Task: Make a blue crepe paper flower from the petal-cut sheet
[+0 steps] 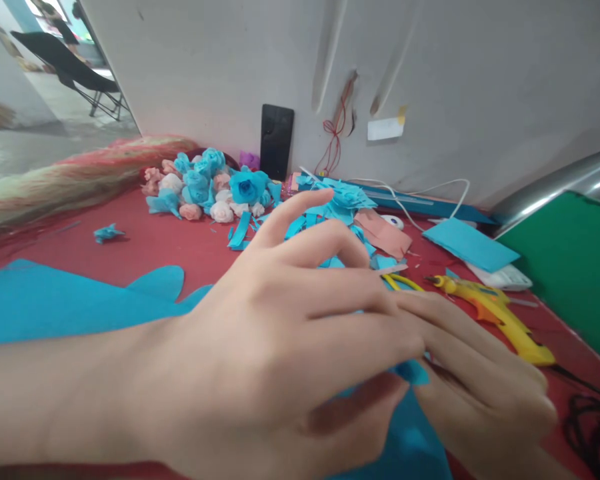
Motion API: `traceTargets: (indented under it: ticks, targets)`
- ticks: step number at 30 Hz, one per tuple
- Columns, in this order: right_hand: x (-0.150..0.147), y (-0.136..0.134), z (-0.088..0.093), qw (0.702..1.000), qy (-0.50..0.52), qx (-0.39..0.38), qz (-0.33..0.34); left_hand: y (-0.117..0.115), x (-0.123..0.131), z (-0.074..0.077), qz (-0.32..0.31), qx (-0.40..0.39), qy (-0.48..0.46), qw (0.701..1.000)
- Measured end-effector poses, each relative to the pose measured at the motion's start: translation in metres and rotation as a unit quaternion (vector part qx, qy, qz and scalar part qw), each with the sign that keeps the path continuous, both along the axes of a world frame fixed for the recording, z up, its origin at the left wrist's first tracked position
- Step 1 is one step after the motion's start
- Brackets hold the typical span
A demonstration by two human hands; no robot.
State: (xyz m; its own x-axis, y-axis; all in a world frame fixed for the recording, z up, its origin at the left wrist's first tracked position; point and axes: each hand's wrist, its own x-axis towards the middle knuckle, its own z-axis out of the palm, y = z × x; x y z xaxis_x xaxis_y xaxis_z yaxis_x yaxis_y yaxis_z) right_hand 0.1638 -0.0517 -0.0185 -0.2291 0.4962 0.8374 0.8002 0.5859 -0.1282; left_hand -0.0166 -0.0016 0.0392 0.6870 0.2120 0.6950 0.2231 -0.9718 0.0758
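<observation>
My left hand (pixel 280 333) reaches in from the left, its index finger raised and the others curled toward my right hand. My right hand (pixel 485 380) meets it at the lower right, fingers bent and pressed together. A small piece of blue paper (pixel 417 372) shows between both sets of fingertips, pinched there; most of it is hidden behind my fingers. Beneath the hands lies a larger blue paper sheet (pixel 410 437). More blue paper (pixel 55 300) with rounded, petal-like edges spreads under my left forearm.
Paper roses (pixel 197 187) in blue, pink and white are heaped at the back. Blue scraps (pixel 340 200) lie behind my hands. A yellow glue gun (pixel 500 313) rests at the right, near a folded blue paper (pixel 470 243) and a green board (pixel 570 267). A phone (pixel 277 141) leans on the wall.
</observation>
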Motion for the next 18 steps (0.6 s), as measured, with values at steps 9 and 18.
traceTargets:
  ticks: [9, 18]
  targets:
    - [0.0024, 0.0011, 0.0023, 1.000, -0.018, -0.010, 0.021, -0.0001, 0.0012, -0.0041, 0.008, 0.004, 0.003, 1.000]
    - [0.0056, 0.0037, 0.0049, 0.998, -0.060, 0.005, 0.033, -0.0004, 0.0003, -0.0041, 0.024, 0.026, 0.004, 0.999]
